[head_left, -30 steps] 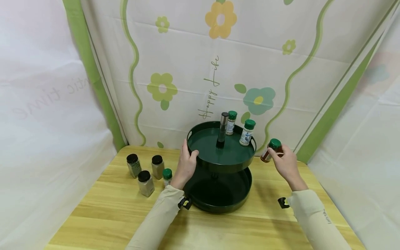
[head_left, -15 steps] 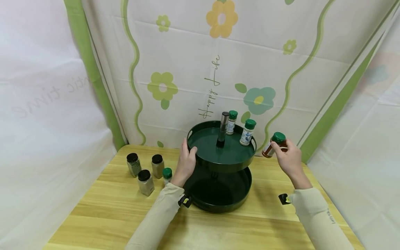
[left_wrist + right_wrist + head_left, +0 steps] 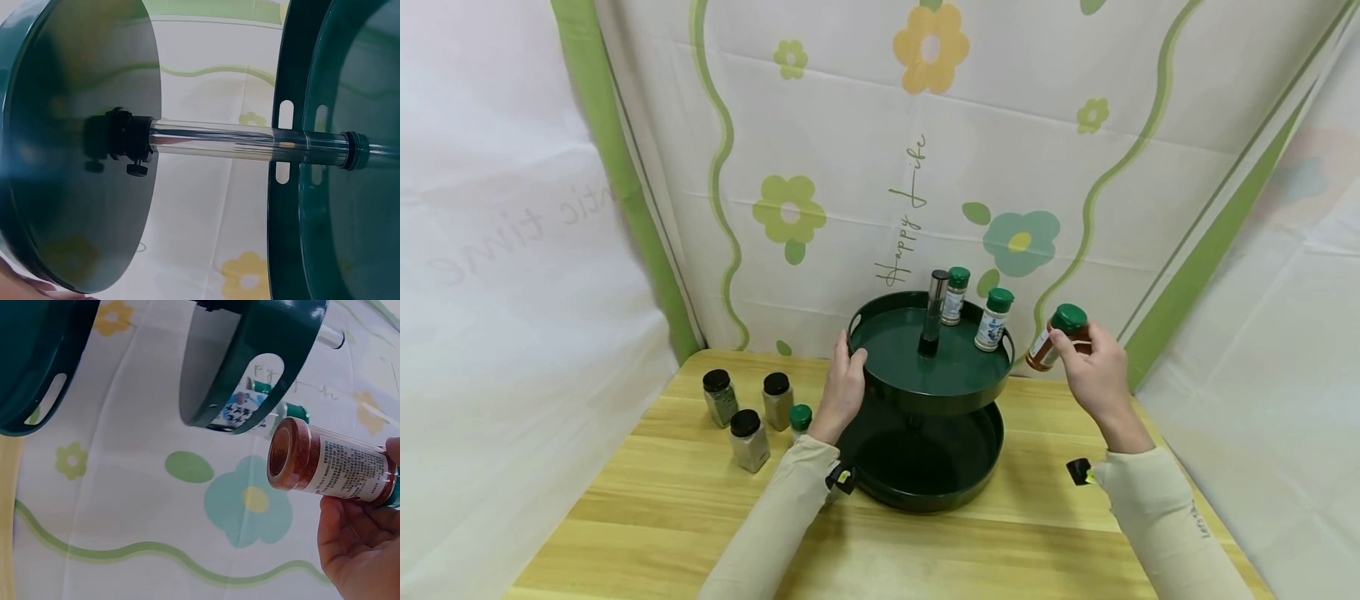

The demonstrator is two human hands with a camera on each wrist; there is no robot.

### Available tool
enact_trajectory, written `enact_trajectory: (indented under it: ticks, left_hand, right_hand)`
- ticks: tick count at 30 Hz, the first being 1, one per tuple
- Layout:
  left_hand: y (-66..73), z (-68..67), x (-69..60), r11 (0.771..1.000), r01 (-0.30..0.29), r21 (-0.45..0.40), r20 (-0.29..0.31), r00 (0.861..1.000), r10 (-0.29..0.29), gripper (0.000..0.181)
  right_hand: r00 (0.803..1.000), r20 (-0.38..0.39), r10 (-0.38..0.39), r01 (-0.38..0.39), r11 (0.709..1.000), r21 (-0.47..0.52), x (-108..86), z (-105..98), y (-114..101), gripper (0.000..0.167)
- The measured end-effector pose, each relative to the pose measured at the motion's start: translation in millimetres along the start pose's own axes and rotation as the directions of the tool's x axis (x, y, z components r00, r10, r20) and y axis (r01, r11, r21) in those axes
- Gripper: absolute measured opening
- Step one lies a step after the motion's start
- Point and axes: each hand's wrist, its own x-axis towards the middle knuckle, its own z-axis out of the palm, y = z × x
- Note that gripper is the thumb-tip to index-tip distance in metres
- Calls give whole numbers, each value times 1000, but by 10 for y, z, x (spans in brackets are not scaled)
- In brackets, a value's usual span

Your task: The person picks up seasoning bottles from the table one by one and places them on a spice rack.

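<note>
A dark green two-tier round stand has an upper tray point(image 3: 925, 367) and a lower tray point(image 3: 925, 500), joined by a clear post point(image 3: 212, 139). My left hand point(image 3: 841, 390) rests against the upper tray's left side, thumb at the rim. My right hand point(image 3: 1097, 379) holds a green-capped jar of red spice point(image 3: 350, 465) in the air, right of the upper tray and not touching it. On the upper tray stand two green-capped shakers, one at the back point(image 3: 953, 302) and one at the right point(image 3: 991, 323).
On the wooden table point(image 3: 647, 500) left of the stand are three black-capped jars point(image 3: 749, 442) and a green-capped shaker point(image 3: 801, 418), partly hidden by my left arm. A printed curtain point(image 3: 850, 125) hangs close behind the stand, with fabric at both sides.
My right hand has lifted the red jar slightly higher and tilted it a little more. My left thumb has shifted slightly up at the tray rim; the stand stays put.
</note>
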Motion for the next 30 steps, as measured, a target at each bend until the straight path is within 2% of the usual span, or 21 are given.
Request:
enact_trajectory:
  ticks: [10,19,30]
  left_hand:
    - [1,-4,-16,1000,-16,10,-4,1000,16,59]
    - [4,17,-71,999,-41,9,-19,999,41,61]
    - [6,56,-130,998,-42,41,-44,998,44,64]
  right_hand:
    - [999,-28,-40,41,999,10,19,-12,-108,31]
    - [999,-11,-34,34,999,1,18,11,-163,34]
    - [998,1,-60,60,998,8,-17,61,-188,31]
